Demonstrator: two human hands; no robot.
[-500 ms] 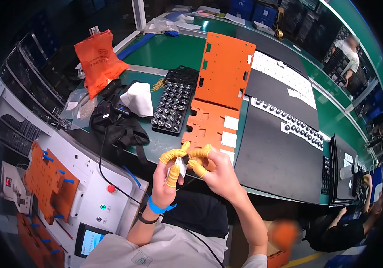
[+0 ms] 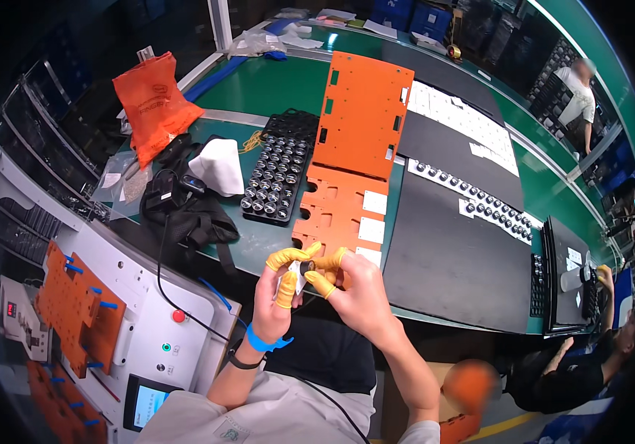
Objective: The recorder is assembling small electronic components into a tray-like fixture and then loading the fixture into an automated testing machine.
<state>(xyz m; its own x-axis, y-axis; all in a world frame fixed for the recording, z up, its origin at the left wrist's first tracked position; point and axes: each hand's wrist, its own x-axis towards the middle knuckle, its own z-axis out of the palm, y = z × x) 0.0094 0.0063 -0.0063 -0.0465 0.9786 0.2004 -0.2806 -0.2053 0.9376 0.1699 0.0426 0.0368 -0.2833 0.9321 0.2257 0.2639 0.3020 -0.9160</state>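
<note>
Yellow finger cots cover several fingertips of both hands, which meet over the near edge of the bench. My left hand (image 2: 273,296) is closed on a small white plate (image 2: 299,283), with a blue band around the wrist. The fingers of my right hand (image 2: 358,288) pinch a small black round part (image 2: 306,267) against that plate. Fingers partly hide both pieces. Just beyond lies an orange fixture (image 2: 341,196) with its lid standing up and white plates along its right side. To its left, a black tray (image 2: 259,216) holds rows of round lens-like parts.
Black mats (image 2: 454,274) cover the bench on the right, with rows of black round parts on white strips (image 2: 473,189). At left stand a white machine (image 2: 139,303), a black cable and an orange bag (image 2: 156,103). A co-worker (image 2: 576,374) sits at far right.
My head view has shifted slightly, so the bench things sit a little farther left. Both hands stay together, with the black part turned slightly between my fingers.
</note>
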